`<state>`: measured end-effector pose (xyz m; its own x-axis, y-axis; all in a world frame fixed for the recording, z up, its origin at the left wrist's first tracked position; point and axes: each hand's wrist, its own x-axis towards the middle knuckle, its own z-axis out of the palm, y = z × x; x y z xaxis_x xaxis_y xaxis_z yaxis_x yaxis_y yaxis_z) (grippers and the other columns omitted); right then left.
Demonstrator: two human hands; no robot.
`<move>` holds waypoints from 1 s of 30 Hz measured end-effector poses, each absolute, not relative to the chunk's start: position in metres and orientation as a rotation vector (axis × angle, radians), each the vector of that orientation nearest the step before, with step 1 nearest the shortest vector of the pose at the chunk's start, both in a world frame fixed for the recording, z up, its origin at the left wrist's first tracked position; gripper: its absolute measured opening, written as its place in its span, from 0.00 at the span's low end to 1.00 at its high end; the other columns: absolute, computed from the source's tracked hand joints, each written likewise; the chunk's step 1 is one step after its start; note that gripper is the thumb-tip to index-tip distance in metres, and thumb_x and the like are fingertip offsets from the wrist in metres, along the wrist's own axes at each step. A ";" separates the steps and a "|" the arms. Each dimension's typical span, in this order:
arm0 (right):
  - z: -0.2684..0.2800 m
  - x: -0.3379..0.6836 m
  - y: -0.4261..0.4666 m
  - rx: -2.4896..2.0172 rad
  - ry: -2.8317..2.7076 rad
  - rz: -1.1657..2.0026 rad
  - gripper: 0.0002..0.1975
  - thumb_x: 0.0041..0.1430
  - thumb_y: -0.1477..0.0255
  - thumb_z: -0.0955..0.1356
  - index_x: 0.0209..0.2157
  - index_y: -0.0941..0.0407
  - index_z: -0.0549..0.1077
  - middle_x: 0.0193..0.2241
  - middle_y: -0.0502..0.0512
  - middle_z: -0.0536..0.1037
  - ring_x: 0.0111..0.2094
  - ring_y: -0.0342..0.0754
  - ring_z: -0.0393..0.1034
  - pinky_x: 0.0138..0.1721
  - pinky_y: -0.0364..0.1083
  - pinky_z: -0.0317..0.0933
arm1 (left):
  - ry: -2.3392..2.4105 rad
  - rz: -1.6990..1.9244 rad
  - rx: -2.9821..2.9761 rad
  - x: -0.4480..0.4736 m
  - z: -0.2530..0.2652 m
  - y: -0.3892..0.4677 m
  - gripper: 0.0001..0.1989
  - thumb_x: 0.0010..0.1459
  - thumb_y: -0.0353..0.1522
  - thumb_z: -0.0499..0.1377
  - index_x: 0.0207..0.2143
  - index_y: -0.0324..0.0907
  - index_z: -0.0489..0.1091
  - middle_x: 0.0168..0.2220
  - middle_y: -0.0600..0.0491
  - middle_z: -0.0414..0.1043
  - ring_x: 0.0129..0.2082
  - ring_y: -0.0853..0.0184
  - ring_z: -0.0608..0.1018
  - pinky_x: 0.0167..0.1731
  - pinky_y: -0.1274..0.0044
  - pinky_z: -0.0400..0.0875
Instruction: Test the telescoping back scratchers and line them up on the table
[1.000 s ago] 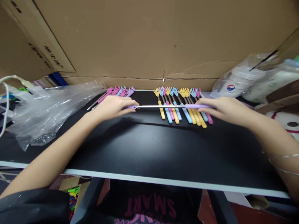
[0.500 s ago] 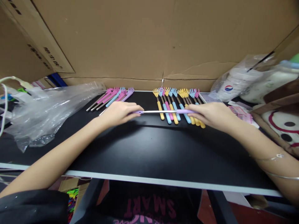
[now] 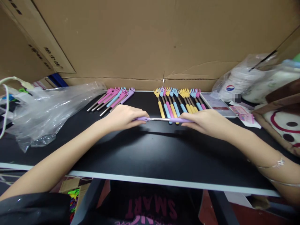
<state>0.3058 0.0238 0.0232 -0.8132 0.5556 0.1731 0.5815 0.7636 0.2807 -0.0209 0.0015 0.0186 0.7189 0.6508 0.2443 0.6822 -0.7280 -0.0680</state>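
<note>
A purple back scratcher (image 3: 159, 119) with a metal rod spans the gap between my hands, level above the black table. My left hand (image 3: 124, 118) is closed round its purple head end, whose tip the fingers hide. Around the purple grip at the other end, my right hand (image 3: 201, 122) is closed. Behind the right hand lies a row of yellow, blue and pink back scratchers (image 3: 173, 104). Beyond my left hand rests another group of back scratchers (image 3: 114, 98), pink, blue and purple, several with bare metal rods toward me.
A clear plastic bag (image 3: 51, 109) covers the table's left side. At right are a phone (image 3: 217, 104), pink-printed paper (image 3: 245, 116), a bagged Pepsi cup (image 3: 236, 84) and a brown plush item (image 3: 278, 115). Cardboard (image 3: 150, 40) walls the back. Below the front edge is a box of colourful pieces (image 3: 74, 198).
My hands have come closer together and slightly nearer to me. The metal rod showing between them is shorter. More of the phone is in sight.
</note>
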 end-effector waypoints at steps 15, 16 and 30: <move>0.027 0.321 0.037 -1.131 -2.716 -0.769 0.29 0.65 0.54 0.48 0.34 0.54 0.71 0.17 0.52 0.71 0.16 0.44 0.59 0.20 0.42 0.40 | -1.284 -0.105 -2.523 -0.052 0.014 0.023 0.19 0.65 0.44 0.44 0.43 0.46 0.69 0.34 0.54 0.77 0.33 0.66 0.78 0.26 0.80 0.58; 0.024 0.318 0.034 -1.103 -2.725 -0.742 0.28 0.65 0.55 0.49 0.33 0.54 0.71 0.17 0.52 0.71 0.16 0.43 0.59 0.20 0.42 0.40 | -1.255 -0.141 -2.557 -0.047 0.012 0.021 0.18 0.65 0.44 0.44 0.42 0.46 0.69 0.34 0.54 0.77 0.33 0.67 0.77 0.27 0.80 0.58; 0.012 0.291 0.012 -0.938 -2.777 -0.649 0.23 0.66 0.57 0.52 0.36 0.54 0.71 0.19 0.51 0.73 0.19 0.42 0.64 0.22 0.42 0.40 | -1.076 -0.275 -2.759 -0.014 0.014 -0.002 0.16 0.65 0.44 0.47 0.41 0.47 0.70 0.29 0.56 0.74 0.29 0.71 0.76 0.26 0.81 0.56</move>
<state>0.2907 0.0120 0.0124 -0.7962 0.5450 0.2626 0.6050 0.7128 0.3550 -0.0135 -0.0016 0.0142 0.7230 0.6512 0.2306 0.6821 -0.7259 -0.0885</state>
